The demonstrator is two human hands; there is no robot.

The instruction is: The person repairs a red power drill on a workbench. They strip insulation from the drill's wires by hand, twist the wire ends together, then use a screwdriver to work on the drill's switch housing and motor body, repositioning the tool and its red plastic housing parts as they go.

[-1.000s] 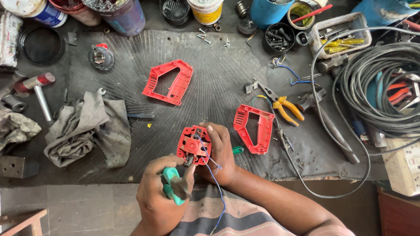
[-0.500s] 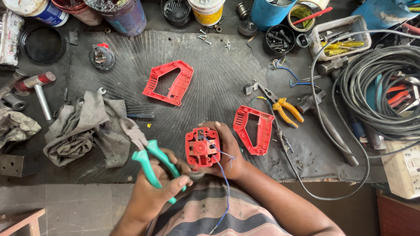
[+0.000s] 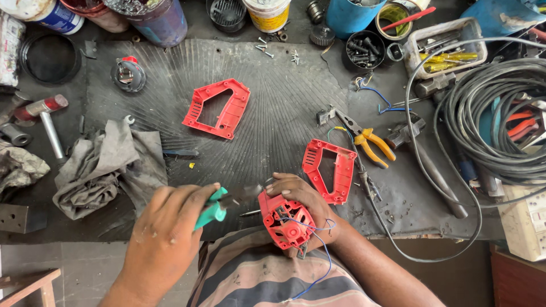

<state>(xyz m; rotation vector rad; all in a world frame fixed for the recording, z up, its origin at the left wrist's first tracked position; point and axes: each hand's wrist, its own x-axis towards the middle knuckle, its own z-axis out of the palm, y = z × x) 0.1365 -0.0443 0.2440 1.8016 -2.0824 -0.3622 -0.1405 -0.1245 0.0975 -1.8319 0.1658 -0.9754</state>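
Close to the person's chest, at the near edge of the worktop (image 3: 273, 74), the right hand (image 3: 298, 199) cupped a red motor housing (image 3: 284, 219), fingers wrapped round its far side, with thin blue wires (image 3: 318, 256) trailing from it toward the striped shirt. The housing's open end tilted toward the camera and slightly right, its long axis running from upper left to lower right. Beside it, the left hand (image 3: 168, 239) closed its fingers on green-handled pliers (image 3: 213, 207), whose dark nose pointed right and sat just beside the housing's upper left edge. Judging by this, the work would go best with the housing held steady and the pliers' tip brought in along its axis, clear of the wires. Just beyond the right hand lay a red cover (image 3: 330, 170); a crumpled grey rag (image 3: 108, 167) lay to the left. Farther off sat a second red cover (image 3: 217, 108), yellow-handled pliers (image 3: 369, 142), and a coil of grey cable (image 3: 495, 119).
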